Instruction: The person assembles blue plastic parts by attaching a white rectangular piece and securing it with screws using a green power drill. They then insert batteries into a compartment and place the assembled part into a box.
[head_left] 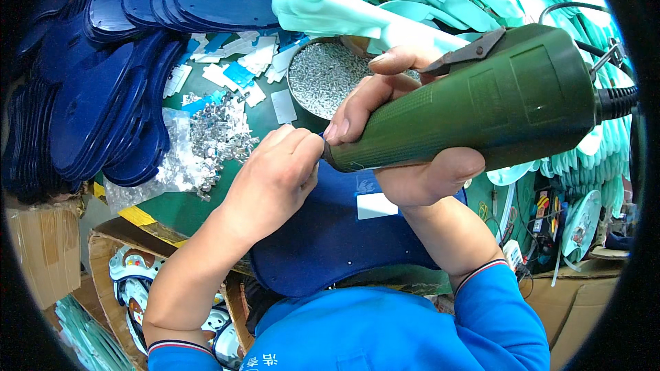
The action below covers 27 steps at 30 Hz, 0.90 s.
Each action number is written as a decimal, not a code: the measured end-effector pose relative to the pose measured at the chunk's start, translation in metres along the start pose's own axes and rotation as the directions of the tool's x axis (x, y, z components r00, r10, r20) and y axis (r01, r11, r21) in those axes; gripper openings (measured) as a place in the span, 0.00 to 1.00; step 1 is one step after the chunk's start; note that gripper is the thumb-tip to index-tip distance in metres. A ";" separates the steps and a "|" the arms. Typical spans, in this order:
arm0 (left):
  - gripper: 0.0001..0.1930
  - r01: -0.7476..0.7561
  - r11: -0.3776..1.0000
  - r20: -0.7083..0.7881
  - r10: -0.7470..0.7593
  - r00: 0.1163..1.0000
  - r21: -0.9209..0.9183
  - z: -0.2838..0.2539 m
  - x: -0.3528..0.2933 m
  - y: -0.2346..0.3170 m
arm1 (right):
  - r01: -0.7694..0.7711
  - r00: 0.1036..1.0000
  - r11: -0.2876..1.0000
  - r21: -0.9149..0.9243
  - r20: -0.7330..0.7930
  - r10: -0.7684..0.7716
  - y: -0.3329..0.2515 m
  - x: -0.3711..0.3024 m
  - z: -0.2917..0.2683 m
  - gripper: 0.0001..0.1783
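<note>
My right hand [423, 182] is wrapped round a thick green electric screwdriver [474, 106], held nearly level with its cord end to the right. My left hand [275, 165] is closed at the screwdriver's nose, fingertips pinched together; whatever they hold is hidden. Below both hands lies a dark blue curved plastic panel [337, 251], close against my body. A small white rectangular plate [377, 206] rests on that panel. Just beyond the hands stands a round tin of small silvery screws [320, 79], partly covered by my right fingers.
Stacked dark blue panels [96, 110] fill the left side. Near them, a clear plastic bag [165, 158] holds loose metal parts [220, 130]. White and blue flat pieces [240, 72] lie scattered on the green table [265, 115]. Mint-green plastic parts [385, 14] crowd the far right.
</note>
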State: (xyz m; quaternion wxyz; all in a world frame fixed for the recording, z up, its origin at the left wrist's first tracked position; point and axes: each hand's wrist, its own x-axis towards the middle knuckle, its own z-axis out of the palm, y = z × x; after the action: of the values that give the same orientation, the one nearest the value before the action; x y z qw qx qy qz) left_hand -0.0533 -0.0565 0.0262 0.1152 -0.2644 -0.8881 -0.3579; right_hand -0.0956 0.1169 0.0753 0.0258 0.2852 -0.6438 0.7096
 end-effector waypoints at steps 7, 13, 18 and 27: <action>0.11 0.069 0.997 -0.001 -0.069 0.998 -0.032 0.005 0.001 -0.004 | 0.008 1.000 1.000 -0.014 -0.019 -0.009 0.001 -0.004 -0.007 0.63; 0.11 0.224 0.917 -0.013 -0.242 0.970 -0.330 0.005 -0.005 -0.007 | -0.053 0.998 0.998 0.039 -0.017 0.054 -0.005 -0.004 -0.009 0.65; 0.11 0.134 0.969 -0.071 -0.152 0.986 -0.208 0.008 -0.002 -0.005 | -0.053 0.998 0.997 0.061 -0.041 0.056 -0.005 -0.006 -0.005 0.65; 0.11 0.050 0.987 -0.113 -0.068 0.991 -0.155 0.009 -0.002 -0.009 | -0.050 0.998 0.998 0.029 -0.040 0.051 -0.007 -0.005 -0.005 0.64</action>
State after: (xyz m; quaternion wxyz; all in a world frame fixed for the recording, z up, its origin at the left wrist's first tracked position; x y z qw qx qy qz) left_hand -0.0570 -0.0565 0.0134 0.1365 -0.2245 -0.8572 -0.4430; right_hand -0.0902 0.1245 0.0796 0.0170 0.2547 -0.6403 0.7245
